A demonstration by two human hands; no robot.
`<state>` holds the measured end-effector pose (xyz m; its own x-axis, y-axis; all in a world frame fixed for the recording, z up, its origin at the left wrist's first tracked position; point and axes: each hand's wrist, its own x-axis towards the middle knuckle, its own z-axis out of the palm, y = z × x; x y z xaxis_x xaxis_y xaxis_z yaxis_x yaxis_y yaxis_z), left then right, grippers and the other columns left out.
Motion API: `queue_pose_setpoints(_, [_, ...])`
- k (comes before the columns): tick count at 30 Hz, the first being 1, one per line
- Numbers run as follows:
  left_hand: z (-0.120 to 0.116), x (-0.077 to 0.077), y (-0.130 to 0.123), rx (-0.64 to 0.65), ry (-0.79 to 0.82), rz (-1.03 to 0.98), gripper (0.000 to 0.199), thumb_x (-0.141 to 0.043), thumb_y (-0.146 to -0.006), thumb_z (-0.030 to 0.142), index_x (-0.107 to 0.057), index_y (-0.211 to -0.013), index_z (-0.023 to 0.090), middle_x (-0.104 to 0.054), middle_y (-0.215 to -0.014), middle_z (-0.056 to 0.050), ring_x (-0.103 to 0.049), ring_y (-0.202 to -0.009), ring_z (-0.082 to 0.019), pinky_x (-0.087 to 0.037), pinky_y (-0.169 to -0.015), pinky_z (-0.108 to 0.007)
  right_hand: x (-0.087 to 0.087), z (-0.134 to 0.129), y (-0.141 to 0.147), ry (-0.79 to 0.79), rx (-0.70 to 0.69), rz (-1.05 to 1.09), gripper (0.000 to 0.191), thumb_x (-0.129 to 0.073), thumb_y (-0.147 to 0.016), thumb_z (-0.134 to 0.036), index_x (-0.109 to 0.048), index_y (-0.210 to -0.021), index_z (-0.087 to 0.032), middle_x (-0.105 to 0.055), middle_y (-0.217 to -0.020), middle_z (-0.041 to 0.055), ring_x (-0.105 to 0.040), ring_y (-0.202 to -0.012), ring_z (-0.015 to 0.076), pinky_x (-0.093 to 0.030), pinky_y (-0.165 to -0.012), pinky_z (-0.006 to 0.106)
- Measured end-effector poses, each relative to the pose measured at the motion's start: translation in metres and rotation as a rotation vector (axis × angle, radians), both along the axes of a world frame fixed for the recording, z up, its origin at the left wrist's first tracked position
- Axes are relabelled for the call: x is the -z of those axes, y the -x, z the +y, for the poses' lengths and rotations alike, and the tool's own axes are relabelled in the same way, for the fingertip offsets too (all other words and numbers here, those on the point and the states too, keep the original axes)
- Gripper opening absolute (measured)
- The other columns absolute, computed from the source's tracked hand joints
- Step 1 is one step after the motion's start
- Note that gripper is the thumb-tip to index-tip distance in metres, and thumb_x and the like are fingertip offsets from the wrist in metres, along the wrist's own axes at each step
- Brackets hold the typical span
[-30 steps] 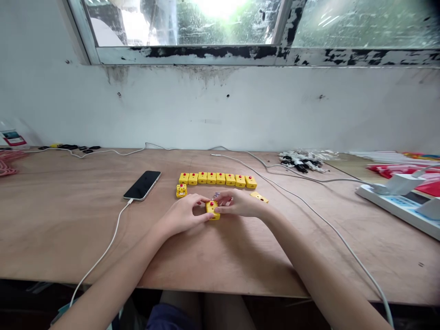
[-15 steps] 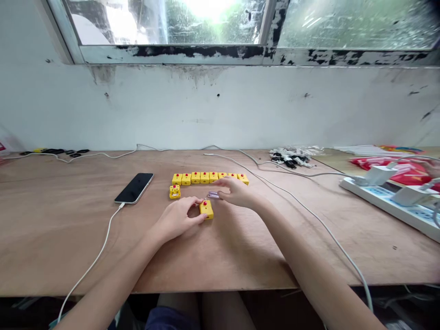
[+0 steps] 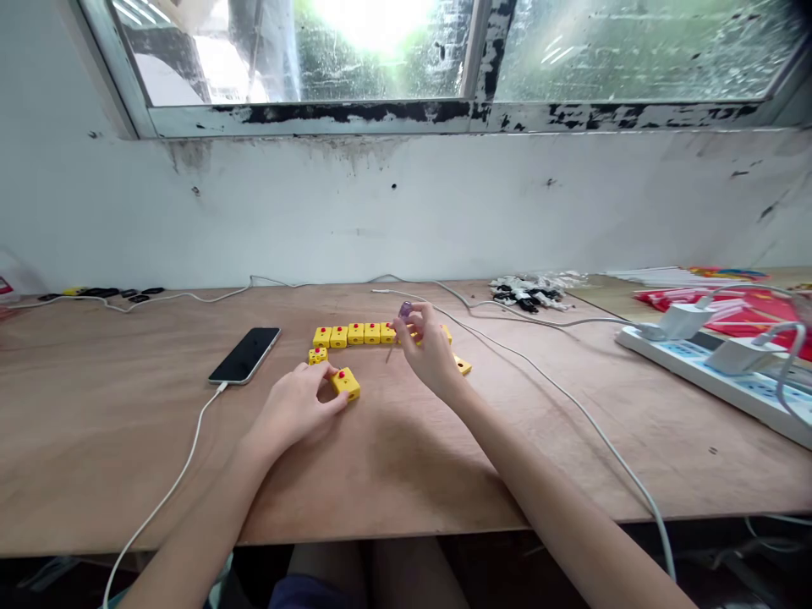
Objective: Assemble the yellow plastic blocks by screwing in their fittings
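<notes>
My left hand [image 3: 297, 404] grips a yellow block with a red knob [image 3: 346, 385] between thumb and fingers, low over the tabletop. In my right hand [image 3: 428, 347] is a small screwdriver [image 3: 404, 310] with a clear purple handle, its thin shaft pointing down toward the table. Behind both hands runs a row of several similar yellow blocks [image 3: 356, 333], partly covered by my right hand. A yellow piece with red and white details [image 3: 318, 355] sits just beyond my left fingers. Another yellow piece with a dark hole [image 3: 463, 365] shows beside my right wrist.
A phone [image 3: 245, 356] lies left, with a white cable [image 3: 198, 431] plugged in. At right, a white power strip [image 3: 691, 359] holds chargers, and another cable [image 3: 571, 397] crosses the table. Black and white small parts [image 3: 533, 292] and red packets [image 3: 672, 300] lie farther back.
My left hand has shifted left with the yellow block. My right hand has lifted the screwdriver from lying flat to a downward-pointing hold. The yellow piece by my right wrist has come into view.
</notes>
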<state>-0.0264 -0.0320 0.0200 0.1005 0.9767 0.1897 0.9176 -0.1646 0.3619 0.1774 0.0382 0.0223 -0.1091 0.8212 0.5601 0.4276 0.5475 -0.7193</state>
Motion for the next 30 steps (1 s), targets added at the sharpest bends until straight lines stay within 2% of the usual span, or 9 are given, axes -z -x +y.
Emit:
queue_pose_setpoints(2, [0.001,-0.001,0.004,-0.018,0.021,-0.004,0.032,-0.053,-0.077,0.049,-0.060,-0.093,0.022,-0.063,-0.093,-0.007,-0.061,-0.084,-0.027,-0.044,-0.074,-0.036,0.005,0.002,0.003,0.073,-0.103,0.210,0.024,-0.042,-0.088,-0.043,-0.031,-0.098,-0.025,-0.064,-0.090,0.0043,-0.065,-0.076,0.0176,-0.050,-0.067,0.031])
queue_pose_setpoints(5, [0.001,-0.001,0.009,0.076,0.172,-0.176,0.028,-0.058,-0.073,0.044,-0.056,-0.092,0.023,-0.063,-0.084,-0.002,-0.061,-0.075,-0.022,-0.044,-0.065,-0.030,0.015,-0.001,0.014,0.190,-0.207,0.367,0.030,-0.044,-0.085,-0.047,-0.028,-0.097,-0.025,-0.062,-0.094,0.0055,-0.065,-0.080,0.0181,-0.053,-0.064,0.031])
queue_pose_setpoints(8, [0.000,0.000,0.011,0.183,0.317,-0.325,0.028,-0.062,-0.071,0.039,-0.054,-0.092,0.021,-0.061,-0.075,0.000,-0.059,-0.072,-0.020,-0.044,-0.063,-0.028,0.022,-0.007,0.026,0.161,-0.235,0.349,0.026,-0.046,-0.086,-0.043,-0.030,-0.097,-0.025,-0.059,-0.093,0.0044,-0.064,-0.083,0.0174,-0.053,-0.072,0.034])
queue_pose_setpoints(12, [0.001,0.001,0.010,0.202,0.357,-0.378,0.030,-0.064,-0.069,0.037,-0.052,-0.090,0.020,-0.059,-0.073,0.001,-0.058,-0.072,-0.019,-0.044,-0.064,-0.028,0.026,-0.010,0.035,0.117,-0.215,0.305,0.019,-0.045,-0.087,-0.035,-0.031,-0.095,-0.025,-0.057,-0.096,0.0053,-0.062,-0.088,0.0169,-0.051,-0.078,0.034])
queue_pose_setpoints(20, [0.000,-0.001,0.007,0.166,0.370,-0.419,0.033,-0.066,-0.067,0.040,-0.053,-0.090,0.020,-0.061,-0.076,0.000,-0.058,-0.071,-0.019,-0.044,-0.062,-0.028,0.025,-0.013,0.031,0.047,-0.059,0.209,0.014,-0.044,-0.087,-0.030,-0.033,-0.094,-0.024,-0.059,-0.083,0.0026,-0.062,-0.074,0.0186,-0.049,-0.065,0.033])
queue_pose_setpoints(23, [-0.001,-0.001,0.006,0.170,0.378,-0.424,0.031,-0.065,-0.068,0.039,-0.052,-0.089,0.020,-0.060,-0.076,0.000,-0.058,-0.072,-0.019,-0.044,-0.063,-0.028,0.024,-0.016,0.031,0.045,-0.080,0.176,0.015,-0.044,-0.086,-0.027,-0.033,-0.095,-0.024,-0.060,-0.085,0.0032,-0.063,-0.073,0.0189,-0.049,-0.063,0.033])
queue_pose_setpoints(30, [0.000,0.001,0.007,0.181,0.377,-0.441,0.031,-0.065,-0.069,0.037,-0.053,-0.091,0.019,-0.061,-0.077,0.000,-0.058,-0.072,-0.018,-0.044,-0.064,-0.028,0.024,-0.013,0.031,0.028,-0.131,0.231,0.019,-0.044,-0.087,-0.035,-0.033,-0.099,-0.024,-0.061,-0.088,0.0024,-0.064,-0.064,0.0152,-0.048,-0.055,0.028])
